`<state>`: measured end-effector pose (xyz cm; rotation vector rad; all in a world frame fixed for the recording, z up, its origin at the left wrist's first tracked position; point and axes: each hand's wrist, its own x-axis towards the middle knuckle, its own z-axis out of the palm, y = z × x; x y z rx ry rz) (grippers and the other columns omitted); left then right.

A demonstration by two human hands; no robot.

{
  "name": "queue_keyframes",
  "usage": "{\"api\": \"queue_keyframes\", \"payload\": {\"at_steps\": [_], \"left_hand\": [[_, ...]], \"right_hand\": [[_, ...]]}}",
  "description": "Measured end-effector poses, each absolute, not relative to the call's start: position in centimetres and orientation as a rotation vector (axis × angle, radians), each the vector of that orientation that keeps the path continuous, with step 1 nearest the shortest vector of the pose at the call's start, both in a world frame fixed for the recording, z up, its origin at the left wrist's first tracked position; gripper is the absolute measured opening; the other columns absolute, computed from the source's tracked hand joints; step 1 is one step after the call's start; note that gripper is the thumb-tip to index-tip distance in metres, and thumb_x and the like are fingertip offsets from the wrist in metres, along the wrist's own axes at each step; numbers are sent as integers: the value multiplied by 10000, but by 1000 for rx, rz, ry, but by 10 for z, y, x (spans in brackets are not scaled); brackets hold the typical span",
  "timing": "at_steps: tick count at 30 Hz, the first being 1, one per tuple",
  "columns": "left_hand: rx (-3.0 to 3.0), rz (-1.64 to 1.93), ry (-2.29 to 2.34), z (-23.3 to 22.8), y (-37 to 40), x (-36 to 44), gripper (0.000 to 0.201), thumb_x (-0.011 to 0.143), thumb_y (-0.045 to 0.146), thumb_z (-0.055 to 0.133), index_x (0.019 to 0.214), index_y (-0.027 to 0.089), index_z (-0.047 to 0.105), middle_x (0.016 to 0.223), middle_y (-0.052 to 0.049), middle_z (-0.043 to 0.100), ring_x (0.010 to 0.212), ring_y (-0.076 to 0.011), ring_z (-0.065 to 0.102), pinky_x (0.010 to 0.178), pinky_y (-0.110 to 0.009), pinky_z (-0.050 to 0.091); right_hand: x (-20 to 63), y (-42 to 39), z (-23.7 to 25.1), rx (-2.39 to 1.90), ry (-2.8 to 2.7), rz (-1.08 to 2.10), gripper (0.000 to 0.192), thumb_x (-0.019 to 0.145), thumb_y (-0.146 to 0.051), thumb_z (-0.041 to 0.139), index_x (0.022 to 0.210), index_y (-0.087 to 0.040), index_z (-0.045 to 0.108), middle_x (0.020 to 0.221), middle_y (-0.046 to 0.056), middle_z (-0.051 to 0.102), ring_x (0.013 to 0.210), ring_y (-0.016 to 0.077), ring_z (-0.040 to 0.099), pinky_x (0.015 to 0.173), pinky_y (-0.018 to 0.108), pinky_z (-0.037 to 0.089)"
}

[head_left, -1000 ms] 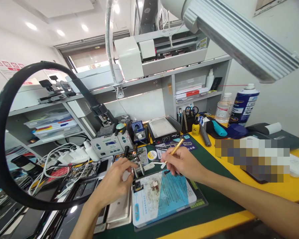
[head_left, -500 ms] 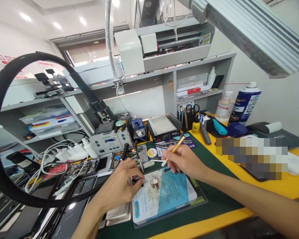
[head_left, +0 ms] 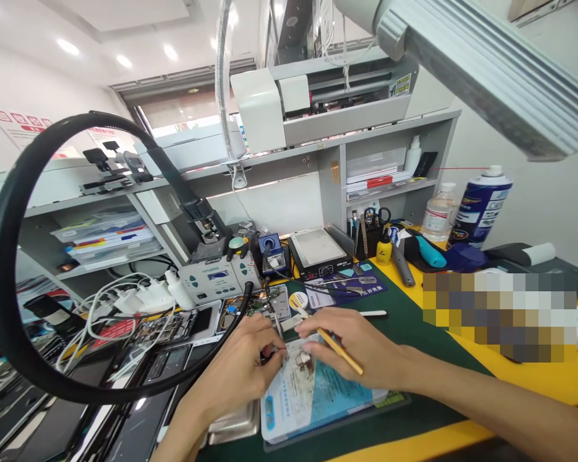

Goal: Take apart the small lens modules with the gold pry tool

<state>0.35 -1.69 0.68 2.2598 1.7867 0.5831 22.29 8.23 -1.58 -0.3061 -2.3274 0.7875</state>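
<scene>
Person's arms and hands, head-camera view: two bare forearms, two bare hands.

Left hand: no glove, no ring, no watch or strap visible; forearm uncovered down to the lower frame edge, no sleeve in view. Right hand: likewise ungloved, no jewellery to be seen; forearm uncovered out to the right frame edge, no cuff or sleeve showing. Fingernails short, as far as can be made out. No markings or bandages visible on either arm.

A phone repair workshop: a cluttered bench with a soldering station, hot plate, ring magnifier lamp, opened phones and shelves of parts.
</scene>
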Motion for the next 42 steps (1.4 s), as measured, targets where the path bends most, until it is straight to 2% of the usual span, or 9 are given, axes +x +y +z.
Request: {"api": "queue_keyframes", "payload": {"at_steps": [5, 8, 13, 20, 32, 37, 42], "left_hand": [[2263, 588, 1780, 5, -17, 5, 168, 920, 188, 552, 794, 229, 655, 821, -16, 609, 828, -201, 561, 795, -342, 424], [2271, 596, 1778, 6, -18, 6, 169, 916, 180, 545, 794, 227, 652, 810, -17, 612, 820, -201, 560, 777, -337, 425], [2274, 593, 1782, 5, -17, 7, 172, 905, 164, 546, 782, 226, 650, 775, -12, 607, 797, -197, 563, 764, -329, 429], [2259, 550, 1783, 6, -17, 3, 152, 902, 169, 562, 833, 233, 682, 787, -8, 613, 791, -194, 567, 813, -339, 431], [2236, 513, 1770, 10, -19, 3, 158, 893, 184, 570, 773, 233, 660, 744, 7, 592, 752, -175, 565, 750, -311, 427], [2199, 565, 1843, 9, -19, -6, 183, 941, 229, 513, 1023, 260, 673, 839, -10, 630, 841, -202, 608, 769, -321, 465], [2163, 629, 2012, 5, -12, -25, 282, 959, 261, 463, 1168, 179, 634, 1175, -119, 653, 1154, -303, 557, 1007, -462, 437]], "right_hand": [[212, 78, -25, -309, -2445, 539, 216, 933, -189, 587, 1124, -164, 684, 962, 91, 733, 873, 235, 616, 740, 325, 456], [208, 77, -26, -306, -2470, 480, 188, 920, -144, 562, 1064, -173, 680, 910, 73, 731, 820, 222, 582, 725, 320, 428], [205, 78, -32, -272, -2452, 496, 218, 876, -79, 548, 1027, -185, 665, 845, 53, 698, 774, 209, 554, 670, 301, 378], [205, 78, -38, -252, -2435, 516, 267, 830, -16, 561, 1007, -195, 650, 815, 24, 686, 738, 189, 511, 668, 298, 341], [212, 77, -29, -243, -2401, 591, 319, 709, 35, 605, 937, -186, 637, 739, -4, 633, 707, 172, 480, 622, 268, 300], [211, 77, -34, -221, -2409, 584, 351, 663, 59, 607, 913, -186, 622, 732, -22, 646, 686, 159, 444, 623, 265, 289], [209, 78, -39, -193, -2407, 572, 376, 643, 63, 612, 922, -189, 610, 790, -28, 681, 708, 156, 442, 647, 269, 301]]}}
